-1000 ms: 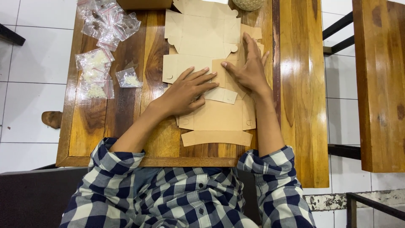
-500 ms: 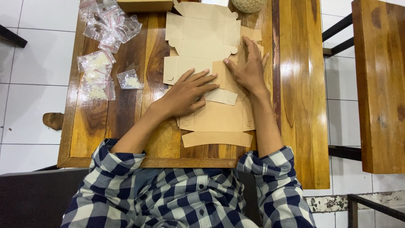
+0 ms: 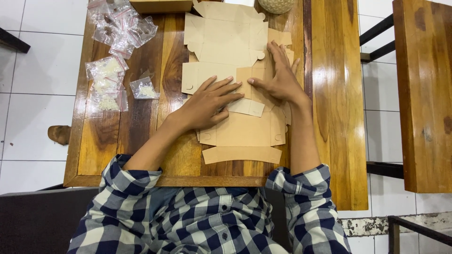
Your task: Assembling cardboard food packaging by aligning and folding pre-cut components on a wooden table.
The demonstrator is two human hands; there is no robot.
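Observation:
A flat, unfolded brown cardboard box blank [image 3: 226, 42] lies on the wooden table [image 3: 329, 117]. My left hand [image 3: 207, 106] lies palm down on its middle, fingers spread and pointing right. My right hand [image 3: 278, 77] presses flat on a folded-over flap at the blank's right side, thumb tip close to my left fingertips. Neither hand grips anything; both rest flat on the cardboard. A loose cardboard strip [image 3: 242, 154] shows at the near end of the blank.
Several small clear plastic bags with white contents [image 3: 108, 82] lie at the table's left, more at the far left corner [image 3: 122, 23]. A woven round object [image 3: 275, 4] sits at the far edge. A second wooden table [image 3: 423, 94] stands to the right, over white floor tiles.
Both hands have shifted only slightly on the cardboard; the right thumb has come nearer the left fingertips. The blank stays in place.

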